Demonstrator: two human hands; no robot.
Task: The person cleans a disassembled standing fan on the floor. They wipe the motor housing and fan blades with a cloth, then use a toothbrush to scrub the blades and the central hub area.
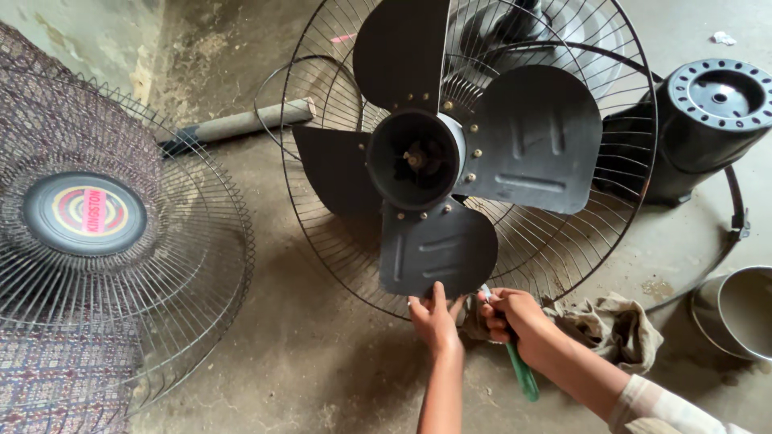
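Observation:
A fan with several black blades [531,145] on a black hub [414,159] sits inside its rear wire guard [322,233], tilted toward me above a dusty concrete floor. My left hand [435,319] grips the bottom edge of the lowest blade [434,249], thumb on its face. Just right of it, my right hand [512,315] is closed around a green-handled tool [523,374], its metal tip touching the guard's lower rim beside the blade. A dirty rag [607,325] lies bunched under and behind that hand.
The detached front guard [161,265] with a round red and yellow badge lies at the left over patterned cloth [48,378]. A black motor housing [708,112] stands upper right. A metal bowl [744,309] sits at the right edge. A grey pipe [241,124] lies by the wall.

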